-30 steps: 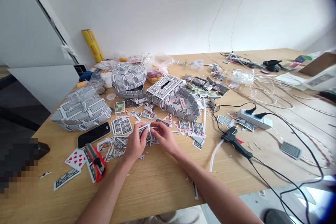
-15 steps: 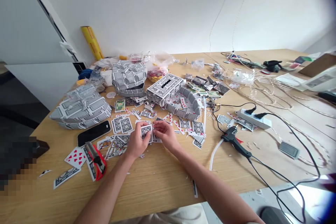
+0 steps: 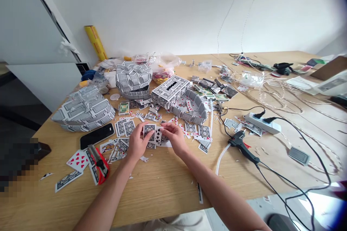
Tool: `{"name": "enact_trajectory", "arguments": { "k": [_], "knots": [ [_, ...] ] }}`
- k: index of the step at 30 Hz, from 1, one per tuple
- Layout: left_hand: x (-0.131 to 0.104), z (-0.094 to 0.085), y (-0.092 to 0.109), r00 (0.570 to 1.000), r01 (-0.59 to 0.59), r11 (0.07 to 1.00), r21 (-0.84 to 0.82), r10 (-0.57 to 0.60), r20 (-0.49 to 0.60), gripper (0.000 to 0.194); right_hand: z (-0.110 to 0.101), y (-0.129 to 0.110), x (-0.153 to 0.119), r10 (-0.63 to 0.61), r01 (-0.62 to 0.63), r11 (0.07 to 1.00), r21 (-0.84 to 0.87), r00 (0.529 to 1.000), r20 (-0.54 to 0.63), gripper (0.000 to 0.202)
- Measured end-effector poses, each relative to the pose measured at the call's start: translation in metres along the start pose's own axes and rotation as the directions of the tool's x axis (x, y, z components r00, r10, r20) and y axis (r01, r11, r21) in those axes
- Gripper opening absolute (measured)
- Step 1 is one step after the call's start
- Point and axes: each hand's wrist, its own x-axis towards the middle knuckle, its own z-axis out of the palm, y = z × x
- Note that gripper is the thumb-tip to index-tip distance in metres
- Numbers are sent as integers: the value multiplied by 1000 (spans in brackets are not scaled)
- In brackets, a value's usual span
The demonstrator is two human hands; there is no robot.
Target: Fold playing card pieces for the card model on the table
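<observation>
My left hand (image 3: 137, 142) pinches a card with a dark patterned back (image 3: 149, 132) between thumb and fingers. Just right of it, my right hand (image 3: 175, 138) has its fingers closed on another card piece (image 3: 163, 139). Between the hands shows a white strip with black spade pips (image 3: 158, 134). Loose playing cards and cut pieces lie around and beneath both hands. Behind them sit a card-covered box (image 3: 171, 90) and an open, curved tray made of cards (image 3: 199, 106). A red and black utility knife (image 3: 101, 166) rests at the left.
A black phone (image 3: 97, 136) lies left of the cards. Two woven card containers (image 3: 84, 110) stand at the back left. On the right are a glue gun (image 3: 244, 146), its looping cable and a white power strip (image 3: 262, 123). A yellow roll (image 3: 95, 42) leans on the wall.
The hands have moved slightly apart, and the left-hand card has shifted a little left and up. The spade-marked strip between them now shows more clearly.
</observation>
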Motion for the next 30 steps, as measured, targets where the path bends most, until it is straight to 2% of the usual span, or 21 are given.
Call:
{"name": "enact_trajectory", "arguments": {
  "k": [4,6,11,17,19,22,24,30],
  "knots": [
    [-2,2,-1,992,49,995,-88,-39,117,45,1,-2,0,15,-15,1000,10,1000,7,46],
    [-3,4,-1,988,92,983,-158,-70,138,51,1,-3,-1,8,-8,1000,1,999,32,45],
    [-4,7,-2,988,151,963,-223,-142,56,43,2,-2,-3,21,-10,997,-73,987,161,38],
    [-1,1,-3,984,169,978,-119,-161,74,38,3,-2,-3,-8,15,998,-54,991,134,41],
    [1,-2,0,990,124,989,-79,-119,73,39,3,-5,-4,-13,21,998,-53,990,139,42],
    [4,-4,2,997,-17,1000,-15,18,73,40,3,-7,-5,-6,15,998,-55,987,160,42],
    [5,-3,0,997,-46,999,-10,47,65,42,3,-6,-5,12,-1,998,-68,986,164,41],
    [3,2,-13,994,93,987,-131,-85,67,52,2,-1,-4,35,-16,994,-110,985,167,35]
  ]
}}
